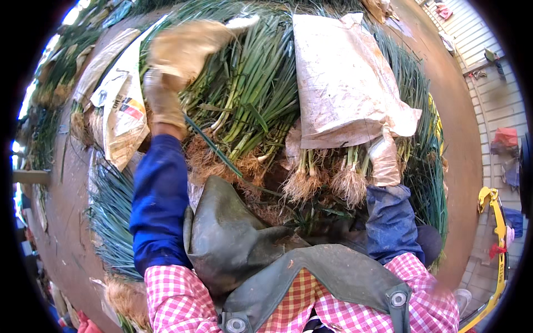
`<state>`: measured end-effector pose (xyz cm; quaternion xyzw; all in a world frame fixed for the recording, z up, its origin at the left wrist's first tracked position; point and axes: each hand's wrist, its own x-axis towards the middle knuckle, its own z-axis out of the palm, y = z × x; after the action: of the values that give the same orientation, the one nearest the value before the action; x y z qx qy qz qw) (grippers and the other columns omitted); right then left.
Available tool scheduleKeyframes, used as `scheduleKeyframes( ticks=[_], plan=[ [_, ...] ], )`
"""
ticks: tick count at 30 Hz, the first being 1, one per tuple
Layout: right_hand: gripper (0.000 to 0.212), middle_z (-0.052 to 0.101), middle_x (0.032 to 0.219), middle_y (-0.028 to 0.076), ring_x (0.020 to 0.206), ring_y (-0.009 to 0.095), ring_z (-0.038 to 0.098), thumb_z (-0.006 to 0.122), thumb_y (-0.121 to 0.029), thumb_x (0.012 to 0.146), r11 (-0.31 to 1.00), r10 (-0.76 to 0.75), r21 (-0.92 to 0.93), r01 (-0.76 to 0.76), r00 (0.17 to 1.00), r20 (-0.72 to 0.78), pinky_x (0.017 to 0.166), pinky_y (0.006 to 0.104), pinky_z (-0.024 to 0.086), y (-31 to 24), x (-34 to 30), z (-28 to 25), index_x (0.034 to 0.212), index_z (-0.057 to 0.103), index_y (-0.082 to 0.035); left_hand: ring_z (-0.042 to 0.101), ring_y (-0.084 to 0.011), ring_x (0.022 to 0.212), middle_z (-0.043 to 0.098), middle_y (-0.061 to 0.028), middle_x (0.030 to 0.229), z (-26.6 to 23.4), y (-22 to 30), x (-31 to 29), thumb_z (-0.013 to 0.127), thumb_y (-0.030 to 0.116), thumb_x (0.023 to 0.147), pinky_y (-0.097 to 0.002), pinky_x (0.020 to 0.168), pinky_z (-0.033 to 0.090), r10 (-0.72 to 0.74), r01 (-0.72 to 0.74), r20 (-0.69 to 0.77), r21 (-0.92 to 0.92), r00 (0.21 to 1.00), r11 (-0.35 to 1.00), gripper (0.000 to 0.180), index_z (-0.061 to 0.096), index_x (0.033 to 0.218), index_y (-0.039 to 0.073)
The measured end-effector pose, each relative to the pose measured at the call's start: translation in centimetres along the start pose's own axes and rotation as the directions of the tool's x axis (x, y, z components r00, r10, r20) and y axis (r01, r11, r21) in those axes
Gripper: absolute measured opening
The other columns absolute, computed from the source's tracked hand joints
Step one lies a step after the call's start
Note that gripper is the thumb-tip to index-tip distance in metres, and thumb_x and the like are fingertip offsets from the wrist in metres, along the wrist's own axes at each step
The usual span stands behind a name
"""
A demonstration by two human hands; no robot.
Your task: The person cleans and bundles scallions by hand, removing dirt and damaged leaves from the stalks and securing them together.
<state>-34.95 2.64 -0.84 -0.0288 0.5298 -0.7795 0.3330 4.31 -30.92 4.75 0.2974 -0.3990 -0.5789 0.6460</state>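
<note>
A heap of green onions (250,94) with pale root tufts lies in front of me. My left hand (180,50), in a tan glove, is raised over the left side of the heap, blurred, with the fingers bent; nothing shows in it. A single green stalk (214,147) runs down from beside that wrist. My right hand (384,158), in a pale glove, reaches under the lower edge of a large white sack (344,77) that covers the onions on the right. It rests beside a rooted bunch (327,177); its fingers are hidden.
A second printed sack (122,116) lies at the left of the heap. More green stalks (111,216) spread at the lower left. My grey apron (244,244) hangs below. A yellow frame (497,250) stands at the right beside a tiled wall.
</note>
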Motion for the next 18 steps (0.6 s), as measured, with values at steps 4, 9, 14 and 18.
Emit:
scheduleKeyframes(
  ticks=[4, 9, 14, 18],
  plan=[
    [0.046, 0.059, 0.118, 0.008, 0.097, 0.023, 0.062, 0.054, -0.040, 0.094, 0.988, 0.109, -0.114, -0.105, 0.994, 0.032, 0.082, 0.0416, 0.053, 0.3, -0.5, 2.8, 0.129, 0.048, -0.011, 0.061, -0.0152, 0.078, 0.063, -0.0067, 0.089, -6.0, 4.7, 2.8, 0.049, 0.024, 0.094, -0.0256, 0.063, 0.051, 0.194, -0.169, -0.010, 0.455, 0.981, 0.874, 0.027, 0.062, 0.102, 0.001],
    [0.072, 0.067, 0.083, 0.021, 0.063, 0.024, 0.067, 0.037, -0.059, 0.094, 0.607, 0.530, -0.770, -0.197, 0.822, 0.208, 0.058, 0.0364, 0.059, -1.5, -2.5, 2.5, 0.116, 0.051, 0.007, 0.066, -0.0167, 0.087, 0.063, -0.0115, 0.109, 2.7, 7.2, -3.3, 0.050, 0.012, 0.090, -0.0283, 0.069, 0.054, 0.049, -0.020, 0.582, -0.055, 0.812, 0.998, 0.019, 0.060, 0.105, 0.007],
    [0.065, 0.065, 0.108, 0.016, 0.087, 0.026, 0.069, 0.047, -0.054, 0.092, 0.703, 0.673, -0.708, -0.065, 0.382, 0.634, 0.067, 0.0314, 0.059, -0.6, -11.7, 11.9, 0.123, 0.054, 0.002, 0.062, -0.0119, 0.084, 0.065, -0.0081, 0.094, 8.4, 3.4, -9.6, 0.046, 0.005, 0.091, -0.0264, 0.073, 0.050, -0.133, 0.070, 0.540, 0.136, 0.831, 0.988, 0.016, 0.059, 0.099, 0.009],
    [0.056, 0.056, 0.122, 0.013, 0.106, 0.022, 0.058, 0.053, -0.038, 0.094, 0.929, 0.370, -0.322, -0.184, 0.484, 0.793, 0.089, 0.0325, 0.049, 3.0, -9.9, 13.9, 0.133, 0.043, 0.001, 0.060, -0.0194, 0.073, 0.060, -0.0130, 0.077, 9.9, 8.7, -15.2, 0.051, 0.004, 0.088, -0.0343, 0.067, 0.047, -0.150, -0.233, 0.722, 0.402, 0.675, 0.886, 0.009, 0.059, 0.091, 0.004]
  ],
)
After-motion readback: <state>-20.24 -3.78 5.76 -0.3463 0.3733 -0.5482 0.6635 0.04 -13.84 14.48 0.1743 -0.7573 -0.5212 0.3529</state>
